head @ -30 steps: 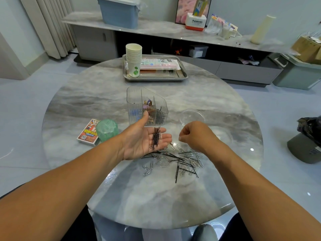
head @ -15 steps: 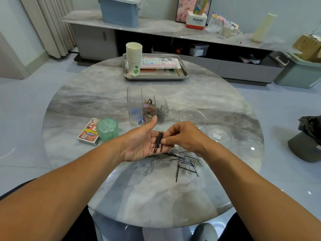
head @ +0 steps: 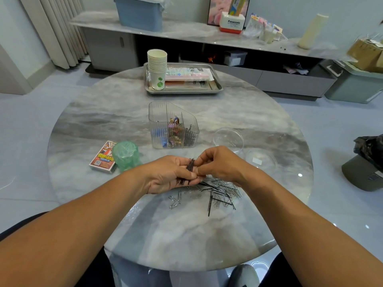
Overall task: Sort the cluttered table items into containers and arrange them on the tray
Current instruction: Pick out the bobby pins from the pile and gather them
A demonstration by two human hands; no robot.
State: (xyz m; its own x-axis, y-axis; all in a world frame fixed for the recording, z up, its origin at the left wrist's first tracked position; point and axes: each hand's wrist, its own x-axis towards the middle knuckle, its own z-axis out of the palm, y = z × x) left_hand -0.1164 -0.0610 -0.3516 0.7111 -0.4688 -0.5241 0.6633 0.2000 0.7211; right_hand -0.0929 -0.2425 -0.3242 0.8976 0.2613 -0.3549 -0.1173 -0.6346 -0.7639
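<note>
1. My left hand cups a bundle of thin black metal hairpins — fingers curled round it.
2. My right hand pinches the bundle's top, above the round grey marble table.

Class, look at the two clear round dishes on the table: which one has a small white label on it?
The nearer, right-hand dish, closest to the table's right edge, bears a small white label. The other dish, beside the clear organizer, shows none.
</note>
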